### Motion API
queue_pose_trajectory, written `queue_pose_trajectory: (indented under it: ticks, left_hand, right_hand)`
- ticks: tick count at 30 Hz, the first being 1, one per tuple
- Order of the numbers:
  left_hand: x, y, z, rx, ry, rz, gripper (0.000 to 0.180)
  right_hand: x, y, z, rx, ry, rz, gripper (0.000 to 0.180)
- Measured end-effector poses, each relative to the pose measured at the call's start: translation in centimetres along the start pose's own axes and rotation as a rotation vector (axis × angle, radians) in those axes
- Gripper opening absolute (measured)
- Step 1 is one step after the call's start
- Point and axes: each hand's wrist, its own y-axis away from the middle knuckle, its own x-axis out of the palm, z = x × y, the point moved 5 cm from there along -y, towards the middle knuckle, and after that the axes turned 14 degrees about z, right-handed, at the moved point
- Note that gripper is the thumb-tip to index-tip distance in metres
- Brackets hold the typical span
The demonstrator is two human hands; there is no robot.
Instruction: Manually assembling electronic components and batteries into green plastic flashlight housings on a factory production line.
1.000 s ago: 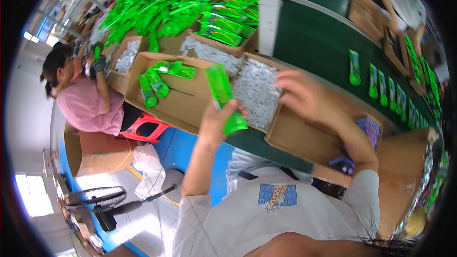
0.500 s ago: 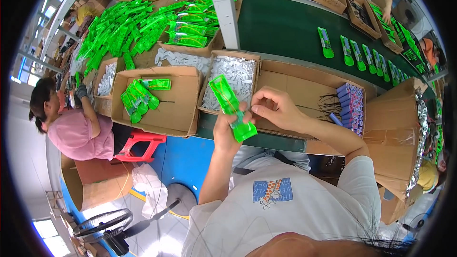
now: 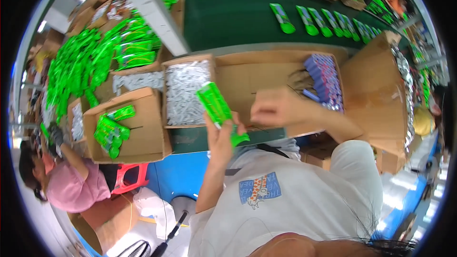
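Green pack [image 3: 215,104] sits in our left hand [image 3: 220,138], fingers wrapped round its lower half so that it stands tilted above the table edge, its top leaning toward the box of small silver pieces [image 3: 186,93]. Our right hand [image 3: 276,109] hovers just beside the pack, over the open flap of the wide carton [image 3: 266,74]; its fingers curl inward in a loose fist, and we cannot tell whether they pinch anything. Blue sticks [image 3: 326,78] lie stacked at the far right of that carton, next to a tall brown box [image 3: 376,85]. To our left an open carton [image 3: 143,128] holds a few finished green packs [image 3: 110,131], and beyond it a large heap of the same packs [image 3: 90,66] covers the bench. More of them ride in a row on the dark green belt [image 3: 228,16] behind the cartons. A co-worker in a pink shirt [image 3: 78,188] sits at lower left beside a red stool [image 3: 128,178], one gloved hand [image 3: 56,135] raised near the boxes.
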Motion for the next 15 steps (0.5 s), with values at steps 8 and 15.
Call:
queue_pose_trajectory:
  ticks: [8, 15]
  left_hand:
    - [2.4, 0.9, 1.6, -0.160, -0.007, 0.194, 0.037]
    - [3.7, 0.9, 3.8, -0.281, 0.069, 0.166, 0.047]
  right_hand:
    - [-0.9, 9.5, -7.7, 0.200, 0.753, 0.661, 0.029]
    - [-1.0, 1.7, 3.2, -0.293, 0.662, -0.047, 0.039]
